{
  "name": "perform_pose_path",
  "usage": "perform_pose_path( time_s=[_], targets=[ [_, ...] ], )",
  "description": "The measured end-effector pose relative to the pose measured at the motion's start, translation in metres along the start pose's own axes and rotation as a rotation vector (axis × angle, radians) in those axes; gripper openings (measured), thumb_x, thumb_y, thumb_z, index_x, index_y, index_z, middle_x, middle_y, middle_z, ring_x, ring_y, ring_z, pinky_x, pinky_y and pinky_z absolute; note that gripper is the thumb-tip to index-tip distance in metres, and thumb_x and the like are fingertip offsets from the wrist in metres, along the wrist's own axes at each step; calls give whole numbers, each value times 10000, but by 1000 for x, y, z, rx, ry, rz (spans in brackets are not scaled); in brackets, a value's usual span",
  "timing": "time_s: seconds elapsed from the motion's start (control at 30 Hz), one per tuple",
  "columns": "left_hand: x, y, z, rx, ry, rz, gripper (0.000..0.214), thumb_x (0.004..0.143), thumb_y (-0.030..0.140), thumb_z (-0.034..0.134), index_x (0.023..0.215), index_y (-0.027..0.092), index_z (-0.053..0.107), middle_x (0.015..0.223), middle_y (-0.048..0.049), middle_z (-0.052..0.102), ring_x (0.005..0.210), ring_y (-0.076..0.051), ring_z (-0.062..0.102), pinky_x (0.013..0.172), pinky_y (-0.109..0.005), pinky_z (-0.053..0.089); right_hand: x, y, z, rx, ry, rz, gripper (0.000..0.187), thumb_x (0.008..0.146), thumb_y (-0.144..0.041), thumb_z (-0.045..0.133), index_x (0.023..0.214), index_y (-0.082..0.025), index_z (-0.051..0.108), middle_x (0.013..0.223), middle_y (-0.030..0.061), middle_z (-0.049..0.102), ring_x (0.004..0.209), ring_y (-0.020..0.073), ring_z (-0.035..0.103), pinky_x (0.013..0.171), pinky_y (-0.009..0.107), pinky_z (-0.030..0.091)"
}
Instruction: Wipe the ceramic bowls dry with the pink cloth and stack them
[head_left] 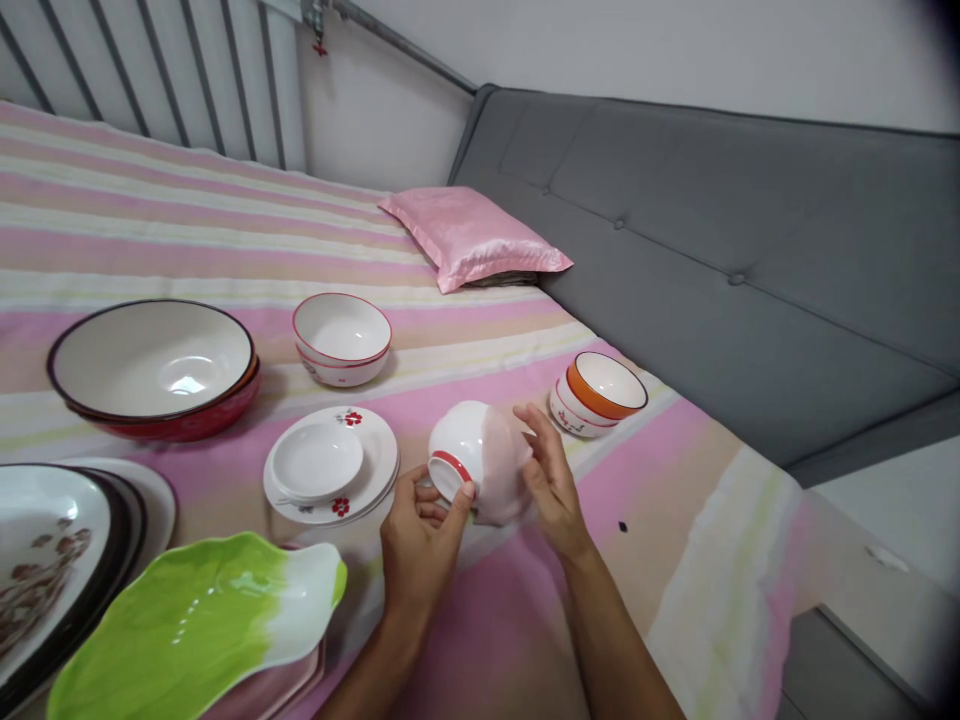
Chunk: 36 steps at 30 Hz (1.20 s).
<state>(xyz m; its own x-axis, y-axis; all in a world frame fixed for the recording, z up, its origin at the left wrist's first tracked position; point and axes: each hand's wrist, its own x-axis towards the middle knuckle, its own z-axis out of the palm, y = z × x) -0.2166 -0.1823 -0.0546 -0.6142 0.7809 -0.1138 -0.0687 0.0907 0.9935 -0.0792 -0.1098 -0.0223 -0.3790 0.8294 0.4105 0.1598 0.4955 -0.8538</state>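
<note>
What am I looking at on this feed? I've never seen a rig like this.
There's no machine: these are a person's bare hands, seen from a head-worn camera looking forward and down. The left hand holds a tilted white-and-pink bowl near its red-ringed foot; the right hand is at its pink side. On the striped bedspread to the left are large bowls, red-rimmed bowls, plates and a green leaf-shaped dish. To the right stands a bowl stack with an orange one on top.
</note>
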Motion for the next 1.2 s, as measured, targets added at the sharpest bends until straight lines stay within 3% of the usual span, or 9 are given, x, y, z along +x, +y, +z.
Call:
perform_pose_path(
  time_s=[0.13, 0.37, 0.73, 0.87, 0.97, 1.07, 1.2],
  targets=[
    [-1, 2, 0, 0, 1, 20, 630, 629, 550, 732, 1080, 137, 578, 777, -33, 620, 618, -164, 599, 595, -297, 504, -4, -6, 11, -246, -52, -137, 519, 970, -315, 391, 1473, -313, 263, 1545, 22, 270, 1432, 215, 223, 1169, 450, 229],
    [0, 0, 0, -2, 1, 20, 618, 642, 547, 727, 1081, 138, 576, 779, -39, 633, 618, -169, 611, 593, -294, 503, -1, -1, 15, -369, -56, -202, 632, 932, -301, 482, 1496, -287, 197, 1545, 59, 256, 1430, 234, 233, 1163, 463, 255],
    [1, -2, -1, -22, -6, 8, 648, 641, 543, 726, 1115, 130, 567, 798, -57, 654, 641, -182, 630, 591, -296, 508, -4, 2, 19, -103, 73, 60, 741, 749, -395, 727, 1381, -230, 377, 1421, 114, 432, 1317, 273, 409, 1092, 420, 355],
    [1, -2, -1, -27, -8, 10, 644, 638, 531, 730, 1117, 130, 573, 792, -53, 658, 621, -172, 622, 576, -285, 500, -3, 1, 22, 42, 109, 191, 796, 658, -416, 793, 1323, -237, 393, 1221, 109, 567, 1087, 263, 581, 933, 388, 484],
    [2, -3, -1, -21, -7, 5, 659, 623, 537, 737, 1115, 128, 578, 776, -45, 652, 599, -164, 609, 563, -281, 493, -2, 0, 22, 155, 98, 265, 869, 614, -403, 823, 1321, -248, 342, 1071, 82, 608, 906, 233, 631, 790, 346, 533],
    [4, -3, -1, -22, -19, -3, 672, 617, 546, 741, 1118, 130, 575, 785, -47, 653, 604, -166, 612, 569, -286, 498, 0, 2, 20, 224, 96, 218, 876, 616, -403, 815, 1320, -239, 320, 1066, 84, 586, 921, 233, 621, 791, 337, 523],
    [4, -3, -1, -1, -9, -1, 657, 632, 564, 726, 1102, 130, 574, 787, -52, 651, 617, -171, 615, 583, -294, 504, 1, 6, 14, 264, 176, 71, 587, 760, -435, 664, 1237, -209, 409, 1107, 97, 523, 1020, 226, 562, 864, 340, 470]
  ],
)
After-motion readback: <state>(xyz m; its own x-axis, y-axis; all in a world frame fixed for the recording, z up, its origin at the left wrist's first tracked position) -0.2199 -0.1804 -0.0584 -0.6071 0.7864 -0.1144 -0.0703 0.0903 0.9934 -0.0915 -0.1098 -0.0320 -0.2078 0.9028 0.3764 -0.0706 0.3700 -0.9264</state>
